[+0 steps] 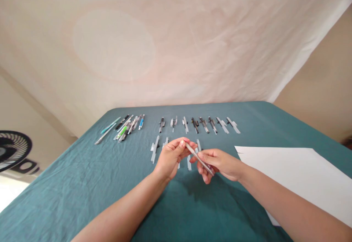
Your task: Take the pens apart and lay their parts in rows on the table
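Observation:
Between my two hands, above the green-covered table, I hold a slim greyish pen [200, 161] at a slant. My left hand [173, 155] pinches its upper end between thumb and fingertips. Lower down, my right hand [213, 162] grips the barrel, with its fingers curled beneath. Behind and under the hands lies a near row of pen parts, partly hidden, with a translucent piece [155, 149] at its left end. Farther back runs a row of several pens with their parts laid alongside, among them a black pen [194, 125].
A loose pile of assorted pens, with a green pen [121, 132] and a blue pen [141, 122], lies at the back left. White paper sheets [291, 176] rest on the right, under my right forearm. A black fan [13, 150] stands beyond the table's left edge.

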Action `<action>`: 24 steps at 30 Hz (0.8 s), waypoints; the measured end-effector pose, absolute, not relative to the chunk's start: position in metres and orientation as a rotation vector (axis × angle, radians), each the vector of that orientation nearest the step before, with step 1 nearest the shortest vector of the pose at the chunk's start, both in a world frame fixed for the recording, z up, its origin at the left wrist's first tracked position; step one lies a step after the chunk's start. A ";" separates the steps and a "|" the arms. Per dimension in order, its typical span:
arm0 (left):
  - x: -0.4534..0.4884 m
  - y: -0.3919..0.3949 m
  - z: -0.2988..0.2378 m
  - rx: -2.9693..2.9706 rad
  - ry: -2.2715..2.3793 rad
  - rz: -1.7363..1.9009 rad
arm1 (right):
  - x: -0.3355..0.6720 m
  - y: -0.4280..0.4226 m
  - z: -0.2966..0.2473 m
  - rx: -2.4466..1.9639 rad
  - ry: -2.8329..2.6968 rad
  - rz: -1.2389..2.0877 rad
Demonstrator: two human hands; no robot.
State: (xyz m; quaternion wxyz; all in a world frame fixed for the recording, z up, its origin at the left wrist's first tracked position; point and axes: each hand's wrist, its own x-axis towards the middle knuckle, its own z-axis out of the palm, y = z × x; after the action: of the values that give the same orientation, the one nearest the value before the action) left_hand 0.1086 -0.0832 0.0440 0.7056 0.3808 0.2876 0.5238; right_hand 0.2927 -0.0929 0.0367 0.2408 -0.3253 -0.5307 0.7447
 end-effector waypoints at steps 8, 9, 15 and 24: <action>0.091 -0.065 0.039 0.775 0.721 1.347 | 0.305 -0.083 0.033 -0.915 -1.483 2.055; 0.090 -0.065 0.039 0.787 0.717 1.331 | 0.304 -0.083 0.033 -0.916 -1.484 2.046; 0.091 -0.068 0.043 0.890 0.737 1.280 | 0.302 -0.084 0.026 -0.956 -1.571 1.939; 0.093 -0.069 0.043 0.917 0.800 1.309 | 0.296 -0.088 0.031 -1.103 -1.799 1.559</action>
State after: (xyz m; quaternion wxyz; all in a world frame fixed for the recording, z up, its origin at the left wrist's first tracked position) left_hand 0.0928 -0.0689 0.0433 0.6267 0.3999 0.3488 0.5707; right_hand 0.2960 -0.0882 0.0307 0.2561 -0.4063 -0.6628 0.5745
